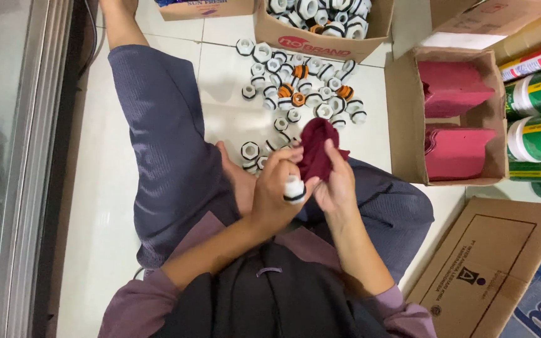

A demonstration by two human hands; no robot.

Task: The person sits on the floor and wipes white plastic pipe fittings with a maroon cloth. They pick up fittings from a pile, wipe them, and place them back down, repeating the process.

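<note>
I sit cross-legged on a white tiled floor. My left hand [275, 191] grips a small white plastic fitting with a black ring [293, 189]. My right hand [335, 181] holds a dark red cloth [316, 147] bunched up right beside the fitting. Both hands meet above my lap. Just beyond them, a scatter of several white fittings [295, 87], some with orange or black rings, lies on the floor.
An open cardboard box [320, 42] full of fittings stands at the far middle. On the right, another box [405, 119] holds folded red cloths. Green and white cans [540, 119] lie far right. A flat carton [489, 269] sits near right. A glass door frame [39, 156] runs along the left.
</note>
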